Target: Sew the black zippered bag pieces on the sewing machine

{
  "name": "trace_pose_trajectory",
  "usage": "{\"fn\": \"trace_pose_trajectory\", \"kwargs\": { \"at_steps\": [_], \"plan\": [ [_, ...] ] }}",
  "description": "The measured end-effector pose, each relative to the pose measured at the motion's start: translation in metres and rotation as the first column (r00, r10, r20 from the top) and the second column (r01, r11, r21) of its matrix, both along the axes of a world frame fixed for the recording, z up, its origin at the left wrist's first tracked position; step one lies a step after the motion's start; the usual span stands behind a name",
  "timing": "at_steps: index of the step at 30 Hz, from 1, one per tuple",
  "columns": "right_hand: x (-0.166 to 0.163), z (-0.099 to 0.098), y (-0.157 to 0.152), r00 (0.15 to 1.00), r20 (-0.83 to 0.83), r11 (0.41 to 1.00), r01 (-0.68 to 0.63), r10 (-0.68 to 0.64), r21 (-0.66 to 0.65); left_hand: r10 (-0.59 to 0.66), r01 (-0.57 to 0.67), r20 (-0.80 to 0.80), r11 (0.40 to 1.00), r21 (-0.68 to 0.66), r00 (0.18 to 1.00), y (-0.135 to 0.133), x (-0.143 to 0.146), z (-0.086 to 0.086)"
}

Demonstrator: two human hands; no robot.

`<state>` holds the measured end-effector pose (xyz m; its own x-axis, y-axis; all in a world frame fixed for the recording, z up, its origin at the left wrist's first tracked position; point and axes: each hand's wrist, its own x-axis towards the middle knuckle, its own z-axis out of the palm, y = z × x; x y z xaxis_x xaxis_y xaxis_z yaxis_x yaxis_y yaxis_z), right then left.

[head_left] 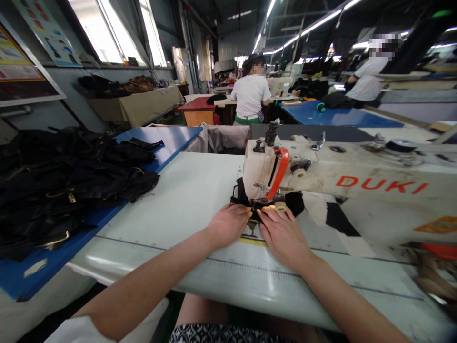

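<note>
1. Left hand (230, 224): fingers close together on the black cloth (294, 204); whether pinching, cannot tell.
2. Cloth, between the hands, under the sewing machine (357, 164): uneven pull could pucker it.
3. Right hand (282, 231): fingers spread flat; slipping forward could injure them.

The black cloth (294, 205) was partly hidden by the left hand (230, 225), the right hand (283, 232) and the sewing machine (321, 164), so its whole shape could not be told. The right edge cut off this machine; the left edge cut off the heap of black garments (74, 183). The ruler marks (228, 263) were too small to read.
</note>
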<state>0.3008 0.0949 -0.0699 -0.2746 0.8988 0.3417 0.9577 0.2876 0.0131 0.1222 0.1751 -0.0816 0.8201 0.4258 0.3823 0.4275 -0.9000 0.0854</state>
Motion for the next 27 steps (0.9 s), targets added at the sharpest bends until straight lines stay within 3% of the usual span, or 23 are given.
{"fn": "trace_pose_trajectory", "kwargs": {
  "at_steps": [5,9,13,17,20,24,27],
  "plan": [
    [0.003,-0.002,0.001,1.000,0.007,1.000,-0.001,0.001,-0.026,0.007,-0.007,-0.038,1.000,-0.016,0.999,0.003,-0.001,0.003],
    [0.010,-0.001,0.003,1.000,0.028,0.999,-0.009,0.010,-0.046,0.030,-0.015,-0.178,0.996,0.086,0.984,0.014,-0.002,0.010],
    [0.019,0.002,0.006,0.997,0.074,0.999,0.025,-0.022,-0.030,0.143,-0.078,-0.324,0.976,0.205,0.935,0.036,-0.004,0.019],
    [0.022,-0.001,0.004,0.997,0.053,0.999,0.048,-0.048,0.002,0.256,-0.177,-0.324,0.951,0.254,0.911,0.052,-0.006,0.026],
    [0.018,-0.006,-0.005,0.999,-0.033,1.000,0.013,-0.013,-0.001,0.272,-0.205,-0.283,0.948,0.245,0.920,0.054,-0.006,0.030],
    [0.003,-0.008,-0.025,0.971,-0.223,0.996,-0.094,0.090,-0.006,0.368,-0.332,-0.213,0.925,0.186,0.905,0.054,-0.011,0.038],
    [-0.020,-0.005,-0.036,0.913,-0.402,0.993,-0.097,0.066,-0.059,0.421,-0.388,-0.184,0.902,0.190,0.888,0.054,-0.019,0.047]
  ]
}}
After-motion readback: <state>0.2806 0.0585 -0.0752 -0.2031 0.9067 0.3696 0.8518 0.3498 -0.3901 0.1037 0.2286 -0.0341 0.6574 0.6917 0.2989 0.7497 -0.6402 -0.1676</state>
